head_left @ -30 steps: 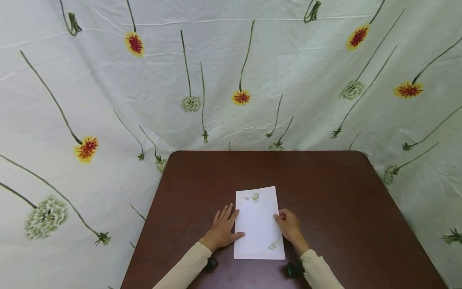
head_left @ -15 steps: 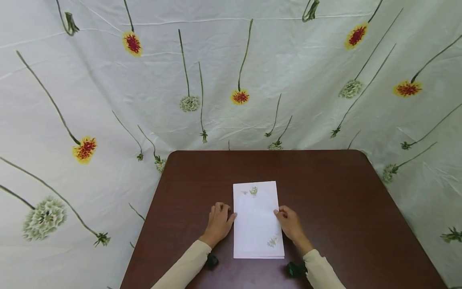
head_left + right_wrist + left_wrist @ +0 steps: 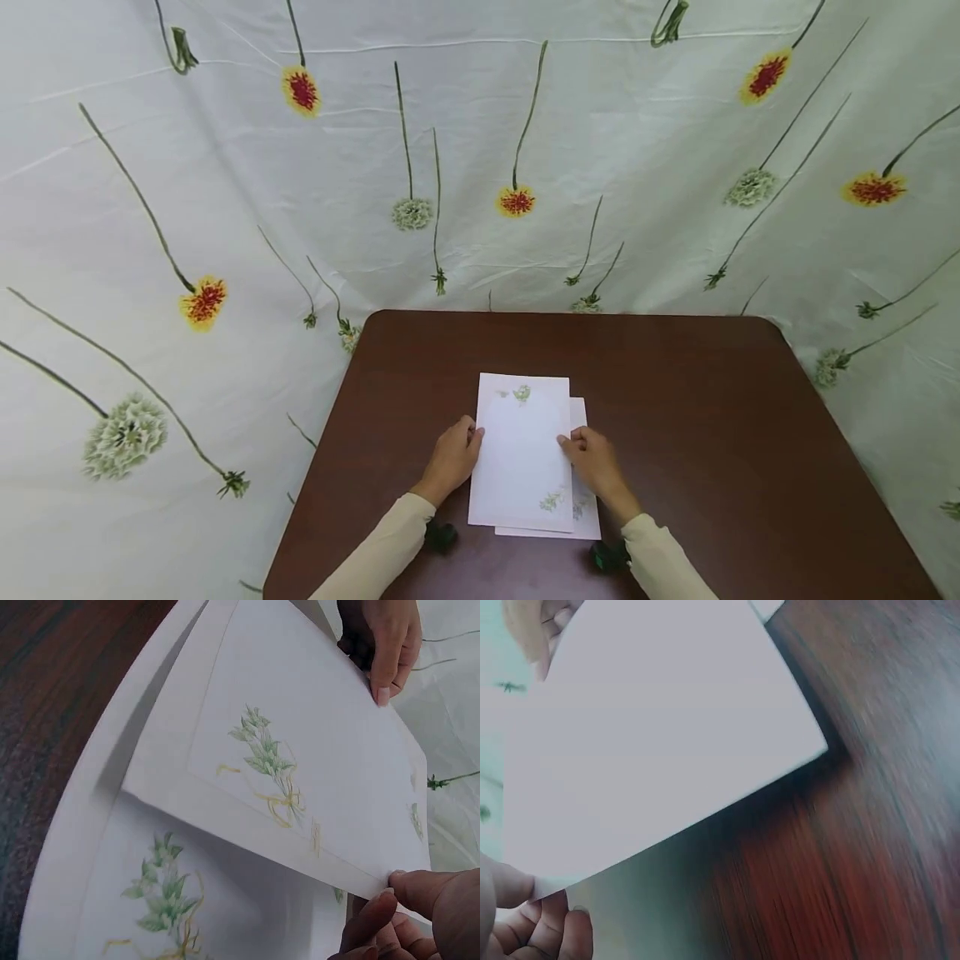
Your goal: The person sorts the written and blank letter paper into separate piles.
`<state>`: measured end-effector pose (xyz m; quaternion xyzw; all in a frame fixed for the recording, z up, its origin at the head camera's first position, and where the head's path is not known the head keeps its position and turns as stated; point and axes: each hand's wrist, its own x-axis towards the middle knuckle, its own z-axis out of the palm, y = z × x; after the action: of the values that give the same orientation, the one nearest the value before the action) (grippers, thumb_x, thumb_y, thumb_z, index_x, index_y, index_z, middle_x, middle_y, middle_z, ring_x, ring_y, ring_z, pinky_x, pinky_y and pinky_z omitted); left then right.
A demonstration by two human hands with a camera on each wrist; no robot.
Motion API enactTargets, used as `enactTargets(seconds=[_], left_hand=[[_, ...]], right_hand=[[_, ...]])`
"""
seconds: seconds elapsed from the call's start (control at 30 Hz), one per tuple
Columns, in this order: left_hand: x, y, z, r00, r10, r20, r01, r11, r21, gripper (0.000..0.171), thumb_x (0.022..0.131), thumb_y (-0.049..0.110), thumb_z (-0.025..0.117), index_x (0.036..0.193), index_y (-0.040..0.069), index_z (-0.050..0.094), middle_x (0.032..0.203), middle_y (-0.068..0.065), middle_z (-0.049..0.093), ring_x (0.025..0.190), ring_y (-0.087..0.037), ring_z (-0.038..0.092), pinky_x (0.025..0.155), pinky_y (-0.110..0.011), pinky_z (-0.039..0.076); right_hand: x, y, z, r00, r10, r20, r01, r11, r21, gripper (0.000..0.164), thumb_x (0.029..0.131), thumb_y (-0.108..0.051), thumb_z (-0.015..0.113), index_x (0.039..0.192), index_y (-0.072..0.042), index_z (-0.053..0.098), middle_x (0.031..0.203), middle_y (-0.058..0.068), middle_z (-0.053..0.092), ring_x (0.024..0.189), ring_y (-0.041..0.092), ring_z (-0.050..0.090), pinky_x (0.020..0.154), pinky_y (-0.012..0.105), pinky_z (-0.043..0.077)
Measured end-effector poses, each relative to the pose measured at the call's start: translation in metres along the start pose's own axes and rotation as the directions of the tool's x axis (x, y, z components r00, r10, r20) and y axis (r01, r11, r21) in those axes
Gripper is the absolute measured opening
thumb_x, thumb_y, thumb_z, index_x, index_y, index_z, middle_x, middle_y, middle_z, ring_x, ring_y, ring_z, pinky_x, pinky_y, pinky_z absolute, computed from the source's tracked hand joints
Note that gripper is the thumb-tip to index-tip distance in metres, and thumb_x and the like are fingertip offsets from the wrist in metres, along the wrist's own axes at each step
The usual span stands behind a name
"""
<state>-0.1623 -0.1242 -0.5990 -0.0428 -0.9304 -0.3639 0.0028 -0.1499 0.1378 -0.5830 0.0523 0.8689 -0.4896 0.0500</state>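
In the head view a white sheet of paper [image 3: 517, 458] with green leaf prints is lifted in front of me. My left hand [image 3: 452, 454] pinches its left edge between thumb and fingers. At the opposite edge my right hand [image 3: 594, 462] pinches the paper too. A second sheet [image 3: 588, 521] with a matching print shows beneath, offset to the right and toward me. From the right wrist, the top sheet [image 3: 322, 750] tilts above the lower sheet [image 3: 97, 900], with a gap between them. The left wrist view shows the raised sheet's plain face [image 3: 667, 727] casting a shadow on the table.
A dark brown wooden table [image 3: 712, 442] lies under the papers. Behind and beside it hangs a white cloth [image 3: 630, 125] printed with flowers. Small dark devices [image 3: 440, 536] sit below both wrists.
My left hand has gone from lying flat at the paper's edge to pinching it. The top sheet has shifted left and up, uncovering the second sheet beneath.
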Motion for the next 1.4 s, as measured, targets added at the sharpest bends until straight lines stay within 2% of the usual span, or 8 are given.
enactTargets(seconds=[0.17,0.4,0.57,0.77,0.9,1.1,1.3,1.4], left_hand=[[-0.005,-0.018,-0.017,0.995,-0.101,-0.005,0.101,0.995,-0.019,0.018,0.107,0.022,0.062,0.1,0.005,0.061,0.079,-0.002,0.058,0.068,-0.014,0.051,0.063,-0.031,0.045],[-0.013,-0.045,-0.041,0.973,-0.223,-0.057,0.223,0.975,-0.018,0.023,0.105,0.028,0.065,0.099,0.006,0.063,0.079,-0.002,0.062,0.068,-0.016,0.055,0.063,-0.033,0.046],[-0.014,-0.06,-0.055,0.96,-0.271,-0.077,0.272,0.962,0.013,0.024,0.105,0.029,0.065,0.099,0.006,0.063,0.081,-0.004,0.064,0.068,-0.017,0.056,0.061,-0.033,0.046],[-0.021,-0.078,-0.072,0.943,-0.309,-0.122,0.318,0.946,0.058,0.024,0.105,0.027,0.066,0.099,0.004,0.064,0.081,-0.007,0.066,0.067,-0.019,0.057,0.06,-0.033,0.046],[-0.028,-0.089,-0.08,0.936,-0.316,-0.158,0.333,0.938,0.096,0.023,0.105,0.025,0.067,0.096,0.004,0.062,0.077,-0.007,0.065,0.067,-0.021,0.056,0.061,-0.034,0.044],[-0.03,-0.101,-0.08,0.937,-0.293,-0.191,0.322,0.936,0.143,0.023,0.104,0.023,0.068,0.092,0.005,0.061,0.074,-0.006,0.061,0.068,-0.022,0.055,0.065,-0.039,0.044],[-0.027,-0.107,-0.079,0.95,-0.196,-0.242,0.256,0.935,0.247,0.025,0.101,0.023,0.072,0.087,0.004,0.062,0.074,-0.01,0.064,0.07,-0.027,0.059,0.075,-0.049,0.047],[-0.025,-0.109,-0.079,0.954,-0.142,-0.264,0.221,0.927,0.302,0.027,0.099,0.021,0.075,0.084,0.005,0.061,0.073,-0.011,0.063,0.071,-0.031,0.061,0.075,-0.052,0.048]], right_hand=[[0.007,-0.011,0.021,0.998,-0.029,0.047,0.033,0.996,-0.081,0.02,0.103,-0.019,0.066,0.095,0.0,0.068,0.08,0.004,0.066,0.07,0.016,0.054,0.064,0.03,0.044],[0.017,-0.031,0.053,0.98,-0.1,0.172,0.124,0.983,-0.135,0.022,0.105,-0.018,0.062,0.087,-0.006,0.061,0.069,-0.001,0.05,0.063,0.013,0.046,0.059,0.027,0.038],[0.023,-0.039,0.073,0.963,-0.16,0.215,0.195,0.969,-0.154,0.026,0.104,-0.015,0.062,0.08,-0.008,0.055,0.065,-0.003,0.044,0.06,0.013,0.043,0.058,0.027,0.035],[0.026,-0.046,0.104,0.94,-0.204,0.274,0.262,0.945,-0.197,0.03,0.104,-0.016,0.062,0.077,-0.01,0.051,0.064,-0.001,0.047,0.059,0.013,0.043,0.056,0.027,0.034],[0.025,-0.053,0.121,0.934,-0.179,0.309,0.26,0.934,-0.245,0.031,0.106,-0.02,0.062,0.078,-0.012,0.052,0.067,0.0,0.049,0.059,0.014,0.045,0.055,0.028,0.035],[0.022,-0.063,0.131,0.939,-0.169,0.298,0.265,0.909,-0.321,0.03,0.105,-0.02,0.063,0.078,-0.01,0.054,0.068,0.001,0.051,0.059,0.017,0.047,0.055,0.032,0.037],[0.023,-0.065,0.135,0.941,-0.187,0.282,0.29,0.875,-0.387,0.029,0.104,-0.021,0.066,0.079,-0.009,0.056,0.068,0.003,0.054,0.06,0.019,0.051,0.059,0.035,0.042],[0.023,-0.063,0.139,0.939,-0.217,0.268,0.315,0.853,-0.415,0.029,0.104,-0.022,0.067,0.081,-0.008,0.057,0.068,0.006,0.057,0.059,0.022,0.056,0.058,0.037,0.045]])
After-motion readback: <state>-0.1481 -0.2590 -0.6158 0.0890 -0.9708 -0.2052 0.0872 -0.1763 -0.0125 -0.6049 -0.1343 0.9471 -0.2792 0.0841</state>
